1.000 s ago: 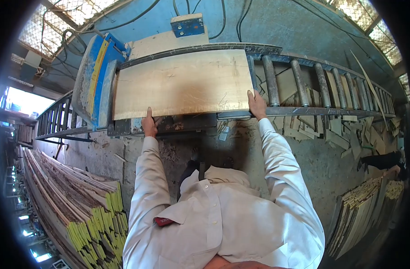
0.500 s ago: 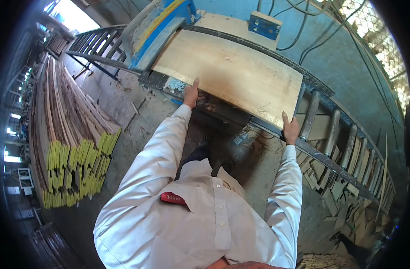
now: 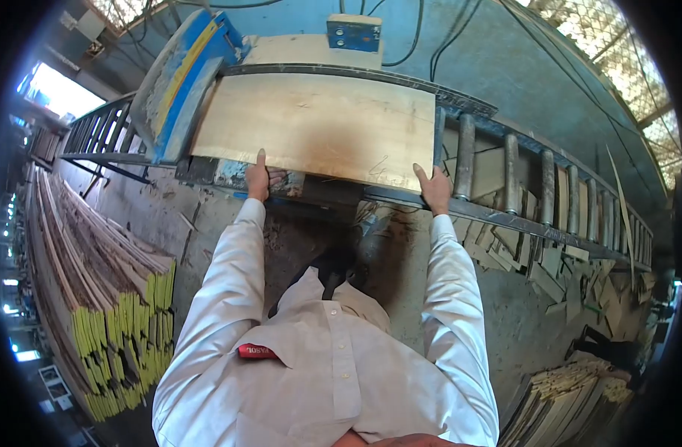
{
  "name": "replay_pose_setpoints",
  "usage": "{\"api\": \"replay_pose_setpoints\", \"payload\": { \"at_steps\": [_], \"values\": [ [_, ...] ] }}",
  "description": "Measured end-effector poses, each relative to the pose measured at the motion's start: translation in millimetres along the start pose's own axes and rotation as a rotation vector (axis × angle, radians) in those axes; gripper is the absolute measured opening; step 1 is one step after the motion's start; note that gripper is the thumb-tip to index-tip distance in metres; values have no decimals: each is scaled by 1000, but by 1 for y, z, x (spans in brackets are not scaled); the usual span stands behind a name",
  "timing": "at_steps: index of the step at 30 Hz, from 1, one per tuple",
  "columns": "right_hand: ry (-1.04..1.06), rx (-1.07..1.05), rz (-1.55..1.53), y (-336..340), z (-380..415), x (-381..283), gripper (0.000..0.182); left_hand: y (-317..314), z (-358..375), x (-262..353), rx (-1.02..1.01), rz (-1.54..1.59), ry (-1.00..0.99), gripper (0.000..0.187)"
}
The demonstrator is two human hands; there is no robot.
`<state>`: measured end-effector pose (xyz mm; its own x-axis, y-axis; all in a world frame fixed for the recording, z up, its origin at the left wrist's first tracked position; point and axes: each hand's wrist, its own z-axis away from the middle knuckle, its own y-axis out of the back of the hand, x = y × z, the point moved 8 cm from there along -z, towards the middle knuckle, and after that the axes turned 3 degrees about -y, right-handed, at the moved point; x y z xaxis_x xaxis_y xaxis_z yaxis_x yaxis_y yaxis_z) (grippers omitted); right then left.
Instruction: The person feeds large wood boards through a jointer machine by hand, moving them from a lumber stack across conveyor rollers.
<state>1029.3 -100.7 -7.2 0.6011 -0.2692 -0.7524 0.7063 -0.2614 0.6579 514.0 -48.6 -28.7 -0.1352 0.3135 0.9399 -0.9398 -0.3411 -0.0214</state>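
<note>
A wide, pale wooden board (image 3: 296,112) lies flat on the machine bed, its far long edge along a dark metal rail. At its near edge, left of the middle, my left hand (image 3: 259,179) has the thumb on top and the fingers below the edge. My right hand (image 3: 435,189) grips the near right corner the same way, its fingers partly hidden. Beyond the board's left end stands a blue machine guard (image 3: 195,82) with a yellow stripe.
A roller conveyor (image 3: 511,175) runs off to the right, with wood offcuts (image 3: 553,272) beneath it. Long planks with yellow-painted ends (image 3: 125,335) are stacked at left. More stacked wood (image 3: 560,402) lies at lower right. Cables (image 3: 449,41) hang along the blue wall.
The view has turned, so the machine and board now appear further left and more level. Both hands stay on the board's near edge; its place on the bed looks much the same.
</note>
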Motion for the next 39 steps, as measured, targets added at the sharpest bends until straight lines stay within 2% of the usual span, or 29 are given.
{"api": "replay_pose_setpoints", "payload": {
  "at_steps": [3, 6, 15, 20, 22, 29, 31, 39],
  "values": [
    [-53, -15, -54, -1, 0, 3, 67, 4, -1, -3, 25, 6, 16, 67],
    [-42, 0, 60, 1, -1, -1, 64, 6, -4, -4, 36, -34, 11, 66],
    [-39, -13, -138, -7, -2, 9, 63, 7, -4, -4, 45, 27, 15, 62],
    [-28, 0, -142, -12, -7, 17, 64, 6, -4, -3, 22, 17, -5, 62],
    [-40, -27, -9, -14, -9, 21, 53, 6, -1, -2, 27, 14, -15, 61],
    [-53, -16, -33, -12, -7, 18, 54, 6, -1, 0, 44, 20, -31, 61],
    [-47, -13, -104, -9, -4, 13, 64, 6, 0, 0, 31, 14, -43, 61],
    [-71, -26, -114, -6, -3, 10, 62, 5, -2, -2, -42, -19, -33, 67]
  ]
}}
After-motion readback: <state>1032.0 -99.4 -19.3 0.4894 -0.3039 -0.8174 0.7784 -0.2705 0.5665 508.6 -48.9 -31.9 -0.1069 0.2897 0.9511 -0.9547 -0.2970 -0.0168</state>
